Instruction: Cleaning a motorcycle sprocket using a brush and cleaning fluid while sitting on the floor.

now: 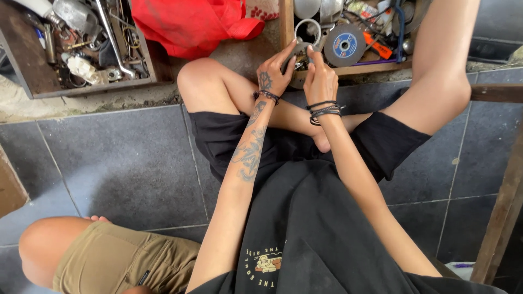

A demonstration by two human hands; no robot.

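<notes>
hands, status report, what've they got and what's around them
Left hand and right hand both pinch a small grey metal part. Held above the wooden parts tray. Grinding disc just right, nothing between.

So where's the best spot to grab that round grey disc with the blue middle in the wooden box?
Probably the rim of the grey disc, on its lower left edge. It lies flat in the wooden box, so only thin edges offer a pinch. Tools crowd its upper right side, while the lower left side looks freer and sits closest to the right hand. Both hands are busy holding a small metal part.
</notes>
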